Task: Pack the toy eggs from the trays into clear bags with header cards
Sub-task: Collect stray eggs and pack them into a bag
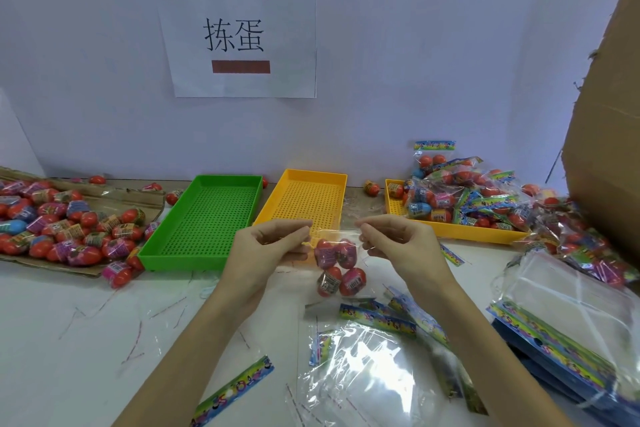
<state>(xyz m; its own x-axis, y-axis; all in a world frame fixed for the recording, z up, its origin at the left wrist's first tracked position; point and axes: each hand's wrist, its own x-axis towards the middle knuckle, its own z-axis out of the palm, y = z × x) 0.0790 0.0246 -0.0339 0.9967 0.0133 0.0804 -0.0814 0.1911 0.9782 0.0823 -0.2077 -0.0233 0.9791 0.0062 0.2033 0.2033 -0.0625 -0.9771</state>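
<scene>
A: Status at that frame?

B: Mid-batch. Left hand [273,246] and right hand [398,243] each pinched a top corner of one clear bag [341,265], held up over the table [69,305] in front of the yellow tray [304,198]. About four eggs [351,282] sat in it. Mouth looked unsealed; no header card on it that I could see.

A: Done so far?

B: A heap of packed bags [460,191] with cards filled the far yellow tray [450,227] and spilled right. So many were finished.

A: Left?

B: Plenty. Loose eggs [59,225] piled on cardboard [86,269] at left. Green tray [207,218] and the near yellow tray were empty, so I'd judge a refill was due. Spare cards [235,388] and empty bags [363,371] lay in front, a stack of bags [571,319] at right.

A: Materials?

B: Eggs: smooth red plastic ovals, printed wrap bands in pink, blue, brown. Bags: thin glossy film, crinkly, glare-prone. Trays: rigid plastic, perforated grid floors, low walls. Cards: narrow printed strips, bright cartoon pattern. Thin peel-off strips littered the table.
</scene>
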